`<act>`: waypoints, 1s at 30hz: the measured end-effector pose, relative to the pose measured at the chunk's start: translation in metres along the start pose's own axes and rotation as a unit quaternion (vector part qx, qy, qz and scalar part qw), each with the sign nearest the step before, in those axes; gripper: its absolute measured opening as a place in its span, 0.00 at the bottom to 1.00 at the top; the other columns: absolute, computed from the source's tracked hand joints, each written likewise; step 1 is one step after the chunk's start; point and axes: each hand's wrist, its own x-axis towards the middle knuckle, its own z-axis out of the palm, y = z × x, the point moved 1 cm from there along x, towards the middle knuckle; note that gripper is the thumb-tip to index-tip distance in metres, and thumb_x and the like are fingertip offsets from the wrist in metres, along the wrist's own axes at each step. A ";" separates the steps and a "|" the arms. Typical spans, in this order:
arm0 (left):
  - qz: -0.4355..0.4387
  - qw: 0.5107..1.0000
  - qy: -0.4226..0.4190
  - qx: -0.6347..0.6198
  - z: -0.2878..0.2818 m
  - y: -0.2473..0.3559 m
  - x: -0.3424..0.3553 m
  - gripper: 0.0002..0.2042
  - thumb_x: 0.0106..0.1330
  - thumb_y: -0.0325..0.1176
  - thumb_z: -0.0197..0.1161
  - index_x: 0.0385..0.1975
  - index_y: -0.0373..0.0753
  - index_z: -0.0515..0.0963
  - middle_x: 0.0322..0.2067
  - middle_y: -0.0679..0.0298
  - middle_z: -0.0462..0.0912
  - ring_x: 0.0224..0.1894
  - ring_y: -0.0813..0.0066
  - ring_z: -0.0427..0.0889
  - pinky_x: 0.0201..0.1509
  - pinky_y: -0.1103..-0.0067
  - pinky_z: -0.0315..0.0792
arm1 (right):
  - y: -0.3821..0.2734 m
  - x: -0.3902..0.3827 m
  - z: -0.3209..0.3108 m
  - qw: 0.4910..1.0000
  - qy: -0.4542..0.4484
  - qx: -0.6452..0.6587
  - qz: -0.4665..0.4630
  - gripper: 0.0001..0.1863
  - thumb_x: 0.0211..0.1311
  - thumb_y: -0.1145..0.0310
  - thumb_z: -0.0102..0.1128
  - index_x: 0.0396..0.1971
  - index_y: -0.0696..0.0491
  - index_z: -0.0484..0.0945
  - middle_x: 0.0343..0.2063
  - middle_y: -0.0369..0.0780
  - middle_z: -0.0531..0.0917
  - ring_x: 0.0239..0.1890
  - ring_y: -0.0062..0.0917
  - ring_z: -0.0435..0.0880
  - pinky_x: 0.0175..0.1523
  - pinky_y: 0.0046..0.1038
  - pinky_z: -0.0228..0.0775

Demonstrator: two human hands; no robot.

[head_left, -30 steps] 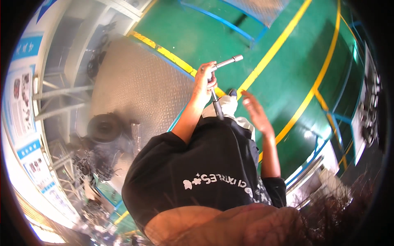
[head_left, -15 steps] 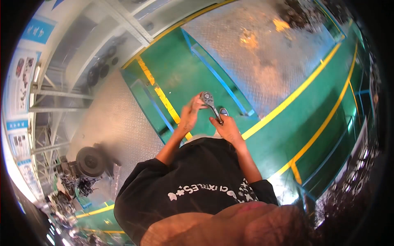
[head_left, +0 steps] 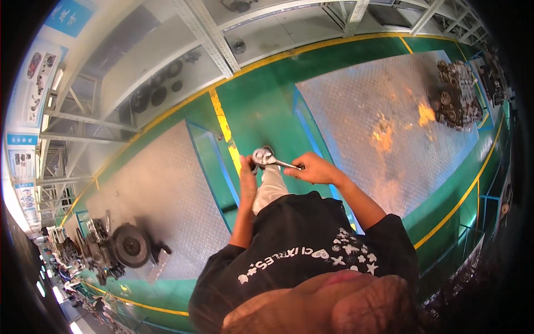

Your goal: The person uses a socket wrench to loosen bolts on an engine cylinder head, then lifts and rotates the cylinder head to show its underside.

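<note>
A silver ratchet wrench (head_left: 283,163) lies nearly level in front of my body, its round head at the left. My right hand (head_left: 317,169) is closed round the handle end, with the thumb along the near side. At the head of the wrench is my left hand (head_left: 247,181), its fingers closed against the head's left side. Part of the head's underside is hidden by those fingers. Below the wrench shows my leg in light trousers (head_left: 271,186), with a shoe partly behind the wrench head.
Raised metal tread-plate platforms stand to the left (head_left: 161,183) and right (head_left: 370,139), with blue frame edges. Engine-like machinery with a dark wheel (head_left: 131,245) sits on the left one. More metal parts (head_left: 457,94) lie at the right. Shelving (head_left: 203,33) runs along the back.
My view and body have turned to the right. The wrench has swung from steep to nearly level. My left hand has come down from beside the wrench head and closed on it.
</note>
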 end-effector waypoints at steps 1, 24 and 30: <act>0.098 0.989 0.096 0.056 0.000 -0.023 0.028 0.35 0.82 0.59 0.33 0.50 0.33 0.81 0.37 0.58 0.85 0.40 0.64 0.79 0.47 0.72 0.68 | 0.003 0.035 0.011 0.978 0.025 0.184 0.095 0.30 0.70 0.45 0.62 0.21 0.59 0.76 0.14 0.41 0.75 0.14 0.29 0.72 0.23 0.34 0.63; -0.193 0.838 -0.368 0.354 0.132 0.182 0.648 0.49 0.67 0.80 0.19 0.25 0.38 0.76 0.13 0.72 0.62 0.16 0.79 0.59 0.22 0.76 0.54 | 0.204 0.433 -0.336 0.895 0.418 0.038 0.151 0.15 0.65 0.57 0.66 0.29 0.55 0.81 0.25 0.49 0.83 0.29 0.48 0.81 0.36 0.43 0.74; -0.029 0.852 -0.273 0.446 0.209 0.160 0.797 0.43 0.78 0.68 0.27 0.38 0.33 0.83 0.20 0.58 0.78 0.27 0.64 0.78 0.38 0.67 0.71 | 0.208 0.447 -0.417 0.865 0.403 0.211 0.211 0.24 0.68 0.47 0.63 0.37 0.58 0.82 0.26 0.46 0.85 0.28 0.39 0.83 0.37 0.40 0.74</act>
